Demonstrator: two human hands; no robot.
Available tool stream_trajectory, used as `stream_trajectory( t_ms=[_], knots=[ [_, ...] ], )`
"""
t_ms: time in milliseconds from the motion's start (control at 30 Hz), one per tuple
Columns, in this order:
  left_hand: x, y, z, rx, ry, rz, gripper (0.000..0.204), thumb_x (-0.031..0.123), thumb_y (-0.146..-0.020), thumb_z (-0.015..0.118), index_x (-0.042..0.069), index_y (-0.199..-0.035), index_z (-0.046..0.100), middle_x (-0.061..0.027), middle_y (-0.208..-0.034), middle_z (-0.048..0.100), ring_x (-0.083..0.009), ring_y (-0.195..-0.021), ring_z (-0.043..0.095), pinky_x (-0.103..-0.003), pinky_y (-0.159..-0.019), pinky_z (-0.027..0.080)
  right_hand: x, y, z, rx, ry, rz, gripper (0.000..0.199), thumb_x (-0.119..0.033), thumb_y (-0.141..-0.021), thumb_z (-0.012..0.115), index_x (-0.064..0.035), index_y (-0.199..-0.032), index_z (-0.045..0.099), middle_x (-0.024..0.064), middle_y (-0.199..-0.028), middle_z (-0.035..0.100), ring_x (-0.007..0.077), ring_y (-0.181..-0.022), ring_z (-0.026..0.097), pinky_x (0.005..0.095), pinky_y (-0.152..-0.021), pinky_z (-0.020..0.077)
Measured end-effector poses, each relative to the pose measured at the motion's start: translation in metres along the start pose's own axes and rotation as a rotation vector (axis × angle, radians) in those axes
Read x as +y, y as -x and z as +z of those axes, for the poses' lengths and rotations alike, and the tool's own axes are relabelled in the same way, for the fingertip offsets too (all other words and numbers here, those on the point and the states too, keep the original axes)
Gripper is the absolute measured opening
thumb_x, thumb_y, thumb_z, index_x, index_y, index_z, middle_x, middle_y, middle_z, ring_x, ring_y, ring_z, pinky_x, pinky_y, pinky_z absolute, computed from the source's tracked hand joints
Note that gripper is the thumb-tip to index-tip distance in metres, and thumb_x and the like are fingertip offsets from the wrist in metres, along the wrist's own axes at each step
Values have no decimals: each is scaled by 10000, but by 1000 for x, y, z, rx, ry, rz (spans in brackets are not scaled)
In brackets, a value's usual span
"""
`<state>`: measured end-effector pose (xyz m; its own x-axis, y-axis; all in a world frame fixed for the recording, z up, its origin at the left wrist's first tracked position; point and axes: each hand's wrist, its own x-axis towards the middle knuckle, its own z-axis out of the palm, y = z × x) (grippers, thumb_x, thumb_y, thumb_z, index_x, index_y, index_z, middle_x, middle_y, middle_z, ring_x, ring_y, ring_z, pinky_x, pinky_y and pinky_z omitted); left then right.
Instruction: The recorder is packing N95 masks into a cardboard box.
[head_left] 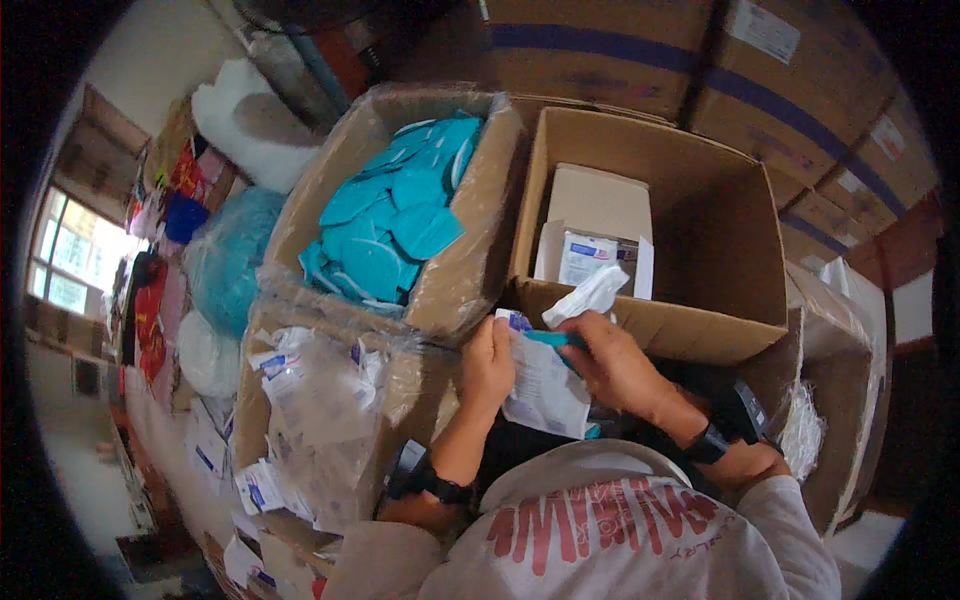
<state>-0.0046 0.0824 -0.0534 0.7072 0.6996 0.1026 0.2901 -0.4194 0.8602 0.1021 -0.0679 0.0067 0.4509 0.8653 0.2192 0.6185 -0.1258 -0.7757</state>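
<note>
My left hand (pixel 487 362) grips the left edge of a white printed packet (pixel 545 392), held in front of my chest. Fingers closed, my right hand (pixel 612 368) pinches a flat teal piece (pixel 548 338) lying across the packet's upper end. Whether the teal piece is inside the packet or in front of it, I cannot tell. A crumpled white sheet or wrapper (pixel 598 292) sticks up from the same right hand. Beyond my hands, a plastic-lined carton (pixel 493 200) holds a heap of flat teal pieces (pixel 395 215).
An open cardboard box (pixel 700 322) holds a white carton (pixel 600 195) and printed packets (pixel 585 258). At left, another box holds loose packets (pixel 285 365) and plastic film. Taped cartons (pixel 600 60) are stacked behind. A teal plastic-wrapped bundle (pixel 235 250) lies left.
</note>
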Motion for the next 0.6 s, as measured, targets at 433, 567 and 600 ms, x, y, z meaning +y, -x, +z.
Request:
stream_trajectory(
  t_ms=[433, 567, 600],
  knots=[
    [-29, -17, -87, 332, -201, 105, 241, 164, -898, 430, -44, -920, 550, -211, -894, 575, -314, -813, 549, -380, -707, 424, 49, -41, -66, 827, -1062, 404, 250, -227, -866, 528, -50, -1042, 513, 54, -970, 562, 157, -871, 529, 301, -785, 426],
    [-146, -33, -223, 885, -661, 59, 264, 140, -892, 391, -5, -1052, 542, -202, -1076, 540, -343, -1011, 505, -399, -880, 390, 74, -22, -105, 890, -1025, 353, 253, -218, -858, 539, -46, -1043, 528, 29, -949, 572, 125, -838, 542, 258, -718, 441],
    [-132, -33, -244, 814, -667, -108, 276, 149, -890, 387, 4, -1068, 540, -198, -1098, 535, -350, -984, 517, -397, -871, 396, 80, -13, -111, 918, -1008, 378, 234, -213, -859, 538, -47, -1024, 530, 23, -926, 567, 112, -805, 529, 243, -691, 429]
  ],
)
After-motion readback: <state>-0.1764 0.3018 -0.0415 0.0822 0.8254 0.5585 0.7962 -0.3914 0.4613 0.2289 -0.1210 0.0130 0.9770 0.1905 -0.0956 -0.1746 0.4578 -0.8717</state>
